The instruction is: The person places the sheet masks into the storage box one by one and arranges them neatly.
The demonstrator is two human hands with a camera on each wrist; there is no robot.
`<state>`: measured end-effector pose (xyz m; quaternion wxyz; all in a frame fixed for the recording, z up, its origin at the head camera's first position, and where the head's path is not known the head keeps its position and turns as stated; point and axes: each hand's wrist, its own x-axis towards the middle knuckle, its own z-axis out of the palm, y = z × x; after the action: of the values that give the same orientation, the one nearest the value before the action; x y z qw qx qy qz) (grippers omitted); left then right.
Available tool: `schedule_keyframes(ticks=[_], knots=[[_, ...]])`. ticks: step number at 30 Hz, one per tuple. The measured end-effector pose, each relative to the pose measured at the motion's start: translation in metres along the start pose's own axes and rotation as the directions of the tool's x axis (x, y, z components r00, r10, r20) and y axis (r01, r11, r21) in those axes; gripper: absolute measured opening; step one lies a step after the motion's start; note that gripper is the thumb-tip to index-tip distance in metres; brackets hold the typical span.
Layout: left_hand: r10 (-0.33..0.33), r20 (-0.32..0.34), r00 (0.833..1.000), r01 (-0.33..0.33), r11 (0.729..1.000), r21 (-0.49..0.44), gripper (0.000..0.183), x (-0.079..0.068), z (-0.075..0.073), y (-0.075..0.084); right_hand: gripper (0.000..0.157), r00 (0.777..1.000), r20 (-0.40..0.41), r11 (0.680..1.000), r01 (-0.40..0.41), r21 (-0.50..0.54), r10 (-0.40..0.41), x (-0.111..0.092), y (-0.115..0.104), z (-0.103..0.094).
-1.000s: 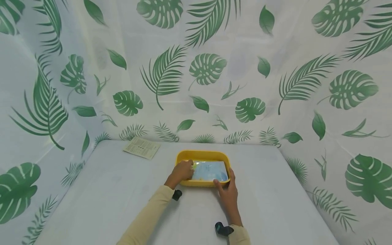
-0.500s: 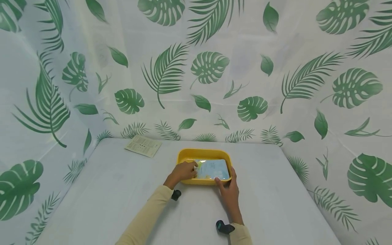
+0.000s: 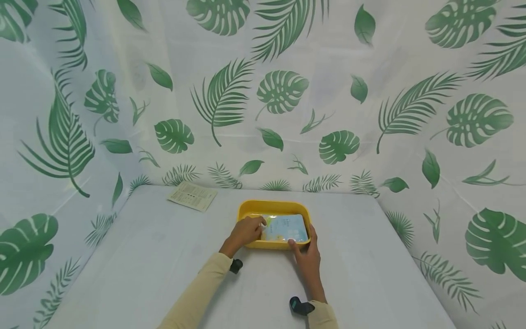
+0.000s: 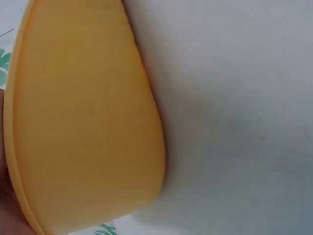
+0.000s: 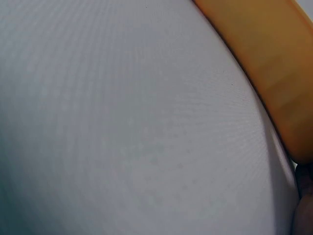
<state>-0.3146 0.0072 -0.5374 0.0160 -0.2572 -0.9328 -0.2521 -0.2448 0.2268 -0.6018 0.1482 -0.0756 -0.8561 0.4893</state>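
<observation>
A yellow plastic tray [image 3: 271,207] with rounded corners sits on the white table. Inside it lies a glossy light blue packet [image 3: 286,227] with a green and yellow left end. My left hand [image 3: 245,230] reaches over the tray's left side, its fingers curled at the packet's left edge; the fingertips are partly hidden. With the thumb over the front rim, my right hand [image 3: 308,258] grips the tray's front right corner. The left wrist view shows the tray's outer wall [image 4: 88,112] close up. In the right wrist view the tray's side [image 5: 274,58] fills the upper right.
A printed paper sheet [image 3: 192,196] lies at the table's back left. The white table [image 3: 361,256] meets leaf-patterned sheeting [image 3: 283,151] at the back and both sides. Dark wrist cameras show at the left wrist [image 3: 236,266] and right wrist [image 3: 301,306].
My left fingers have shifted slightly about the packet's left end; a small white bit showed at the fingertips half a second ago. The right hand keeps its grip, and the tray stays put.
</observation>
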Motion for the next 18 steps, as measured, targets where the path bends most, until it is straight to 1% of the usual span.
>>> schedule_keyframes(ticks=[3, 6, 9, 11, 16, 18], knots=[[0.026, -0.030, 0.999, -0.025, 0.999, 0.029, 0.019, -0.002, 0.001, -0.002, 0.089, 1.000, -0.001, 1.000, -0.005, 0.010, 0.005, -0.001, -0.002, 0.001], [0.047, -0.055, 0.997, -0.042, 0.996, 0.084, 0.020, -0.001, 0.005, -0.004, 0.089, 1.000, -0.002, 1.000, -0.006, 0.018, 0.006, -0.001, -0.003, 0.000], [0.047, -0.088, 0.995, -0.037, 0.993, 0.109, 0.021, -0.003, 0.008, -0.005, 0.090, 1.000, 0.007, 1.000, -0.003, 0.012, 0.003, -0.001, -0.001, 0.001], [0.051, -0.119, 0.992, -0.039, 0.994, 0.100, 0.020, -0.004, 0.009, -0.005, 0.090, 1.000, 0.008, 1.000, -0.005, 0.012, 0.005, -0.002, 0.000, 0.002], [0.061, -0.182, 0.981, -0.055, 0.998, 0.037, 0.017, -0.006, 0.011, -0.003, 0.090, 1.000, -0.010, 1.000, -0.001, 0.015, 0.001, -0.003, 0.001, 0.002], [0.049, -0.195, 0.980, -0.043, 0.998, 0.038, 0.016, -0.004, 0.011, -0.003, 0.090, 1.000, -0.019, 1.000, 0.005, 0.018, -0.004, -0.001, 0.001, 0.002]])
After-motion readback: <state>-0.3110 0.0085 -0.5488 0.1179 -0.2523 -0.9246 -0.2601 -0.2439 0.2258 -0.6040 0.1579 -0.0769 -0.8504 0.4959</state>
